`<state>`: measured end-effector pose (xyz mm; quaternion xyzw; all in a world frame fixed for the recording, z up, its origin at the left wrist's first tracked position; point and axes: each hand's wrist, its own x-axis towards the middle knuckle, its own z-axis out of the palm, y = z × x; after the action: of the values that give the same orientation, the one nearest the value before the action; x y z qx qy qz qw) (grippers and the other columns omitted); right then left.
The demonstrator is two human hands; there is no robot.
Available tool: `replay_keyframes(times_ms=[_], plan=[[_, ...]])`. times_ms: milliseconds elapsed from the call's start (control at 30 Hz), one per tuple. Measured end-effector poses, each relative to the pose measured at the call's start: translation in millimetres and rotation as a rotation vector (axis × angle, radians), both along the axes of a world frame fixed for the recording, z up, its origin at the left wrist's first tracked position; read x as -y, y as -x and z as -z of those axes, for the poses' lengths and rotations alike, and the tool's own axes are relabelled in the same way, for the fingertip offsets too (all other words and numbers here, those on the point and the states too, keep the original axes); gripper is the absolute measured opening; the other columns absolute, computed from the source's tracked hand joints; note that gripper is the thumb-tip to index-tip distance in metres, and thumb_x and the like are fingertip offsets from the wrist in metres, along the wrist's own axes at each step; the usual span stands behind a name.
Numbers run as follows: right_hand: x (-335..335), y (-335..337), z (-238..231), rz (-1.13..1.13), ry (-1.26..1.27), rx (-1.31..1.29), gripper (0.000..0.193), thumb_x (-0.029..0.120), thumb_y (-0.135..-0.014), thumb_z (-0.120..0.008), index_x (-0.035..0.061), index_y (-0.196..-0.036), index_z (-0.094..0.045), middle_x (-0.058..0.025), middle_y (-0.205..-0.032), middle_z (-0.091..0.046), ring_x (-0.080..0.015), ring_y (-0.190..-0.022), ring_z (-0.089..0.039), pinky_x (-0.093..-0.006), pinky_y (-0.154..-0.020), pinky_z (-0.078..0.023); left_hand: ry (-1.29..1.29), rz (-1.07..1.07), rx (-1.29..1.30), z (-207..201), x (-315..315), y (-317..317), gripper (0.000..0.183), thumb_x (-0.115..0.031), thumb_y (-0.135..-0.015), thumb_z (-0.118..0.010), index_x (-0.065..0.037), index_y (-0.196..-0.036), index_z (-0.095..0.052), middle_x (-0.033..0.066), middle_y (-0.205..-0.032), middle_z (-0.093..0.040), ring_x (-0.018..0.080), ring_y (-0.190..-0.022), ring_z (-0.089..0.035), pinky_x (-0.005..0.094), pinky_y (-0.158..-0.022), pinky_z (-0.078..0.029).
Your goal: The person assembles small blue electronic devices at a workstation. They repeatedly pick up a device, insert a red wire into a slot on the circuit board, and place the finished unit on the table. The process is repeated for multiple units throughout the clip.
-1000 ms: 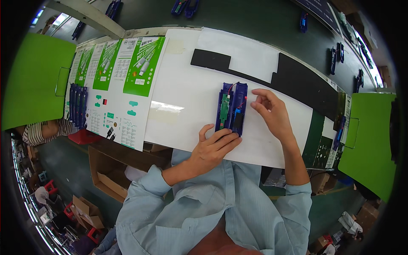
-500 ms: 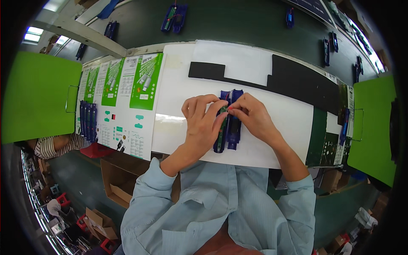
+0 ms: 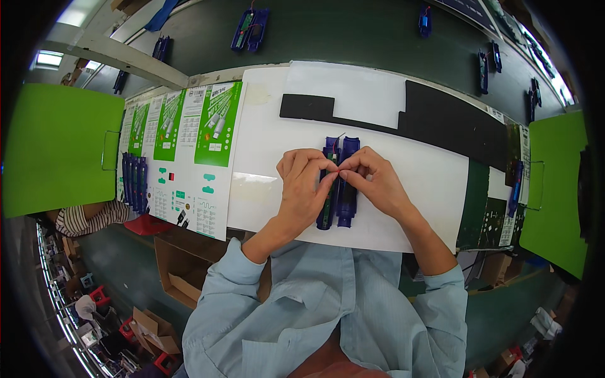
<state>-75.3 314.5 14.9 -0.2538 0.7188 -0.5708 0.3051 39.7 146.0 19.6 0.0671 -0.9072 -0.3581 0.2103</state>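
Two halves of a dark blue plastic casing lie side by side, lengthwise, on the white work surface. The left casing half (image 3: 325,217) holds a narrow green circuit board (image 3: 328,203); the right casing half (image 3: 347,205) is beside it. My left hand (image 3: 304,187) and my right hand (image 3: 380,187) meet above the casing, thumbs and forefingers pinched together tip to tip. Between those fingertips shows a bit of thin red wire (image 3: 339,171), mostly hidden. Another thin wire (image 3: 338,138) sticks up at the casing's far end.
Black flat sheet (image 3: 441,123) lies beyond the casing. Several blue casings (image 3: 134,183) stand at the left on printed card sheets (image 3: 214,135); one blue casing (image 3: 516,189) lies at the right. Green panels (image 3: 60,151) flank the bench. Across the far belt (image 3: 340,31) lie more casings.
Both hands have drawn slightly nearer to me, and their fingertips have come together over the red wire. The right fingers have lowered from the casing's upper part.
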Motion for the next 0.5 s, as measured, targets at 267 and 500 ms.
replay_keyframes(times_ms=[267,500], plan=[[-3,-12,12,0.083,0.097,0.090,0.007,0.006,-0.093,-0.078,0.0048,-0.100,-0.077,-0.0015,-0.101,-0.060,-0.0107,-0.084,-0.055,-0.0260,-0.075,-0.046,-0.157,-0.104,0.033,11,-19,-12,0.021,-0.008,-0.088,-0.081,-0.011,-0.106,-0.071,0.0066,-0.116,-0.061,0.0291,-0.115,-0.052,0.0441,-0.101,-0.034],[3,-15,-15,-0.073,0.027,-0.549,0.010,0.000,-0.085,-0.076,0.0048,-0.092,-0.072,-0.0071,-0.112,-0.065,-0.0313,-0.109,-0.062,-0.0408,-0.098,-0.052,0.220,-0.046,0.096,-3,-16,-52,0.026,-0.008,-0.086,-0.081,-0.008,-0.111,-0.072,0.0083,-0.116,-0.063,0.0294,-0.110,-0.057,0.0442,-0.099,-0.037]])
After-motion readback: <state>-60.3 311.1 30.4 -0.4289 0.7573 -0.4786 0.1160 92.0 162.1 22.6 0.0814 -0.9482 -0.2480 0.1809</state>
